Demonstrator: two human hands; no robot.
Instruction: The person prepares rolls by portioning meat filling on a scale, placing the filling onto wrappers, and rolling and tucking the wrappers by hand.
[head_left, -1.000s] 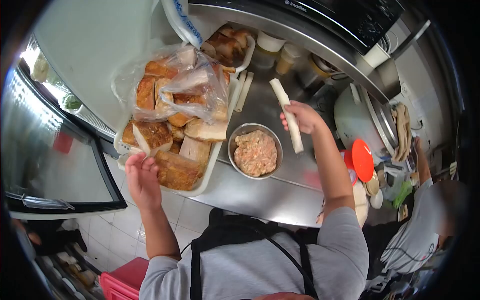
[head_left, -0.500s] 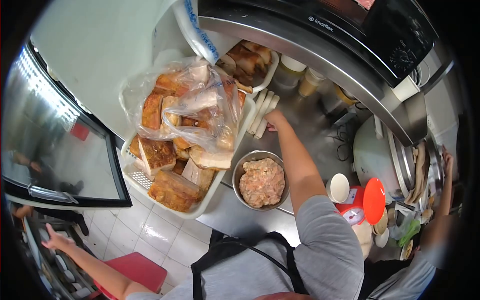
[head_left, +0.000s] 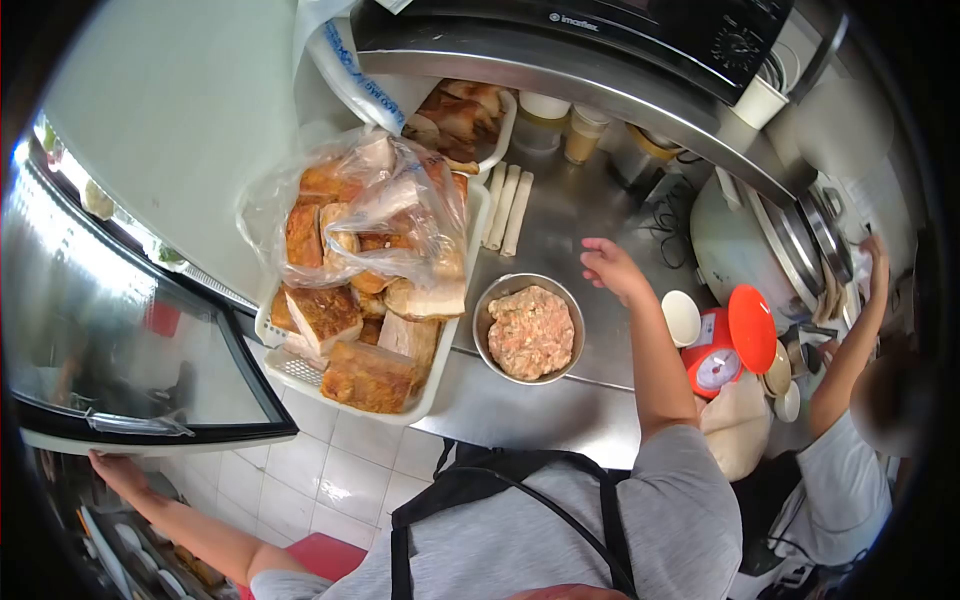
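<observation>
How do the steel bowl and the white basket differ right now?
Shape and size: the steel bowl is round; the white basket is longer and larger.
Walls: the bowl is plain metal; the basket is partly perforated.
Contents: the bowl holds a pale pink minced mixture; the basket holds browned meat chunks, some under clear plastic.
Both hold food, and no hand touches either.

- Mince (head_left: 532, 335) is held in the bowl (head_left: 482, 330), set on the counter (head_left: 555, 235).
- Three rolls (head_left: 507, 208) are laid side by side behind the bowl.
- Meat (head_left: 368, 378) is piled in the basket (head_left: 290, 368) at left, partly covered by a bag (head_left: 428, 240).
- At right, the cup (head_left: 682, 320) is set between bowl and scale (head_left: 716, 369), before the pot (head_left: 722, 245).
</observation>
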